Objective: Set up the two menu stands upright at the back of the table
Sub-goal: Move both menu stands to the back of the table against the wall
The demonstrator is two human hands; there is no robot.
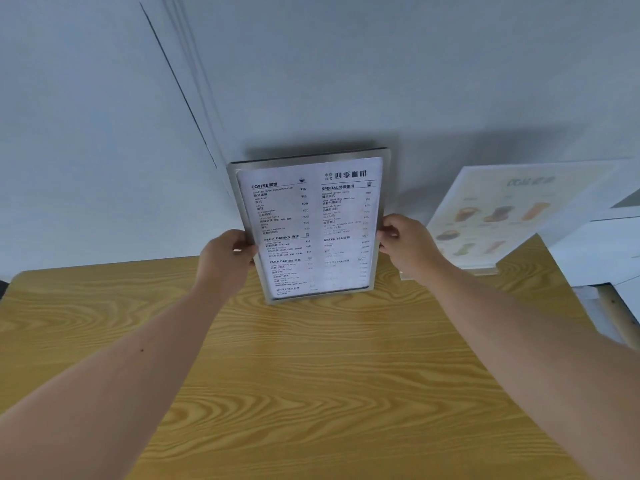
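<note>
A silver-framed menu stand [310, 223] with black text on a white sheet stands upright near the back middle of the wooden table [311, 375], close to the wall. My left hand [227, 258] grips its left edge and my right hand [407, 245] grips its right edge. A second menu stand [512, 213], clear with pale drink pictures, stands upright at the back right, tilted back toward the wall. My right forearm hides its lower left corner.
A grey wall [346, 81] runs directly behind the table, with a dark vertical seam at the left. White furniture [602, 247] stands to the right of the table. The table's back left corner is rounded.
</note>
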